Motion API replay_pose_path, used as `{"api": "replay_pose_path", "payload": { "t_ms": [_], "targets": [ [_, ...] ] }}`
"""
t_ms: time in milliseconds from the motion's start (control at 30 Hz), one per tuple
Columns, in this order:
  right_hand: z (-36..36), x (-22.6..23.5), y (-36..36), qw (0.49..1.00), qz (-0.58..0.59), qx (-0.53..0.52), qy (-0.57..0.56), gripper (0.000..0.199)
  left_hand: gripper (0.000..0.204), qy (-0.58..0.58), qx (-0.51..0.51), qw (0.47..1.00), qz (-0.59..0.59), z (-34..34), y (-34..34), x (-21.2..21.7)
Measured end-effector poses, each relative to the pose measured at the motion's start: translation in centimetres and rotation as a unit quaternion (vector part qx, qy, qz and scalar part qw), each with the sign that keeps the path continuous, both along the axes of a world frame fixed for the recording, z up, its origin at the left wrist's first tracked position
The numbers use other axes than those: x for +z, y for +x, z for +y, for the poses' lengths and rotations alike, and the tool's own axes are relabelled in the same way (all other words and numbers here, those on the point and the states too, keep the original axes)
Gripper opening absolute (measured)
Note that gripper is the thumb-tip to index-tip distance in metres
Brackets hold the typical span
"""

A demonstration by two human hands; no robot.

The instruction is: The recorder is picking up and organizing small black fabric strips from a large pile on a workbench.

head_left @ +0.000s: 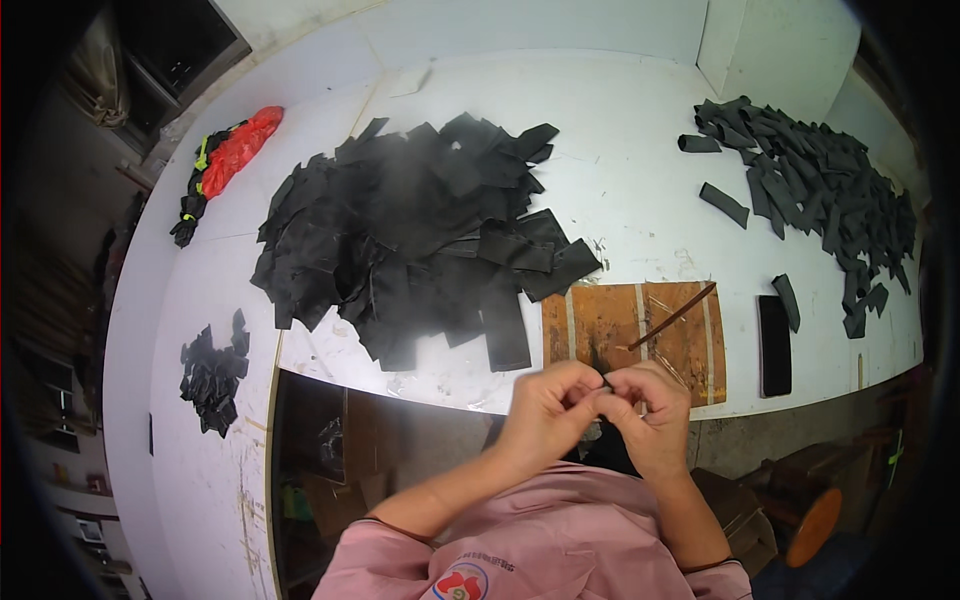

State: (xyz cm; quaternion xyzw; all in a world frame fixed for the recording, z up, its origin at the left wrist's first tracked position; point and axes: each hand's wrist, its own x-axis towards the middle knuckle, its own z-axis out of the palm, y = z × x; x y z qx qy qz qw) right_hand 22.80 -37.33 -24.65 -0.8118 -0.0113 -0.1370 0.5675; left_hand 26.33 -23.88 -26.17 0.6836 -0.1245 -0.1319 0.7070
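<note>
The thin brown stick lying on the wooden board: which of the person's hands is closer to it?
The right hand. It sits just below the stick, near its lower end, not touching it. The left hand is farther off, down and to the stick's left, pressed against the right one.

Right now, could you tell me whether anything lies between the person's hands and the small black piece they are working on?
Nothing visible does. The left hand and right hand meet at the white table's near edge, fingertips pinching the small black piece directly. The big heap of flat black fabric pieces lies farther back, apart.
</note>
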Motion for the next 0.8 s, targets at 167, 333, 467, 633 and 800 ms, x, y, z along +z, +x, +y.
{"api": "replay_pose_path", "payload": {
  "t_ms": [167, 333, 467, 633, 800],
  "targets": [
    [0.7, -1.1, 1.0, 0.993, -0.052, 0.003, -0.106, 0.015, 0.006, 0.175, 0.201, 0.916, -0.300, -1.4, -0.8, -1.0],
    [0.7, -2.9, 1.4, 0.971, -0.091, -0.061, -0.212, 0.017, 0.012, 0.044, 0.209, 0.972, -0.095, -1.4, -0.7, -1.7],
    [-1.2, -3.9, 0.6, 0.976, 0.096, 0.039, 0.192, 0.009, 0.017, -0.254, -0.017, 0.931, 0.261, 0.7, 0.9, -0.4],
    [-1.2, -4.9, -0.3, 0.782, 0.195, 0.114, 0.581, 0.013, 0.021, -0.192, -0.003, 0.963, 0.188, -1.0, -0.1, -0.9],
    [-0.6, -3.0, 0.4, 0.857, 0.183, 0.093, 0.472, 0.018, 0.017, 0.104, 0.235, 0.920, -0.296, -2.8, -0.2, -1.7]
  ]
}}
